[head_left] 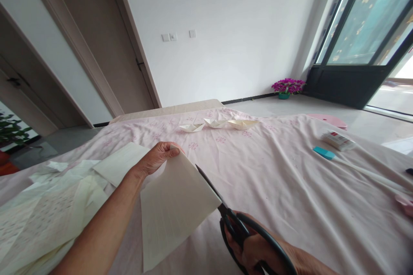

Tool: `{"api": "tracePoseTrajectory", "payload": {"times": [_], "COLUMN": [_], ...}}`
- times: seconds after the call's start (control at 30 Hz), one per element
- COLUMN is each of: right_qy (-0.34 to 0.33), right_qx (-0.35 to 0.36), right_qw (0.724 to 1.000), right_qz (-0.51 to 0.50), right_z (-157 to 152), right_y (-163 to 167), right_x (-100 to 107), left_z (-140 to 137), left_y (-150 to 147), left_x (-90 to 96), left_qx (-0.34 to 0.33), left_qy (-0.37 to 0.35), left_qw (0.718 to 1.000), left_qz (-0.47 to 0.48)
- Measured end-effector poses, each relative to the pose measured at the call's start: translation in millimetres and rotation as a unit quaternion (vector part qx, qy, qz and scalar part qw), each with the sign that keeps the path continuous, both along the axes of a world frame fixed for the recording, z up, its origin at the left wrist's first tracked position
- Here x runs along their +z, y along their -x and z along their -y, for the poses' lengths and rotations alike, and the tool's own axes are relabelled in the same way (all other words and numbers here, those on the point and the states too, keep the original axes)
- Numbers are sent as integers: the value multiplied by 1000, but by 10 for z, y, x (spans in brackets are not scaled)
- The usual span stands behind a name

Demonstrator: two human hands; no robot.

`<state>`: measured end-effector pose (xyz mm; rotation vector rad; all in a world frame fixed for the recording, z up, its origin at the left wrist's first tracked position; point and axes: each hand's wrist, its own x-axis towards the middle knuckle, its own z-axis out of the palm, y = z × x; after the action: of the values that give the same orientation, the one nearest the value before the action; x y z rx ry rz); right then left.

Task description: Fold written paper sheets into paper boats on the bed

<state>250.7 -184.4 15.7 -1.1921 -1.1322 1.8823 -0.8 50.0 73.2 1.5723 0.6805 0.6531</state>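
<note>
Black scissors [239,228] nearest the camera, lower right of centre; handles gripped by the right hand [254,248], fingers wrapped through and around them. Blade points up and away to the left, lying along the right edge of a cream sheet [177,212]; whether the second blade is behind the paper cannot be told. Left hand [161,157] pinches the sheet's top corner between thumb and fingers. Hands well apart, sheet between them, held tilted above a pale pink cloth [284,189] with flower motifs.

Left side: second cream sheet [121,161] flat on the cloth, partly behind the left hand; loose pile of thin papers [61,210] beside the left forearm, some with a spotted pattern. Far side: three folded paper boats in a row, left one [192,128], middle one [214,124], right one [242,124] yellower. Right side: blue object [323,153] just beside a white packet [337,140] with red marking.
</note>
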Motion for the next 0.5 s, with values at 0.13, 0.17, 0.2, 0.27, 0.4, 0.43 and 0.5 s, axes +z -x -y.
{"api": "tracePoseTrajectory", "payload": {"times": [0.13,0.17,0.2,0.27,0.4,0.43,0.5], "right_qy": [-3,-1,1,0,-15,-14,-12], "right_qx": [16,24,33,38,9,7,8], "right_qw": [1000,1000,999,999,1000,1000,999], "right_qz": [-6,-10,-14,-21,-6,10,40], "right_z": [-45,-62,-78,-102,-89,-76,-47], "right_y": [35,49,63,86,98,93,79], "right_x": [55,63,69,83,166,191,221], "left_z": [6,11,18,31,54,58,65], "left_y": [-15,-21,-28,-44,-68,-71,-74], "left_x": [1,4,8,18,38,41,42], "left_qx": [-10,-14,-18,-22,-18,-18,-23], "left_qy": [-11,-14,-18,-19,-13,-13,-13], "left_qw": [1000,1000,999,999,999,999,999], "left_qz": [-9,-15,-20,-24,-26,-27,-30]}}
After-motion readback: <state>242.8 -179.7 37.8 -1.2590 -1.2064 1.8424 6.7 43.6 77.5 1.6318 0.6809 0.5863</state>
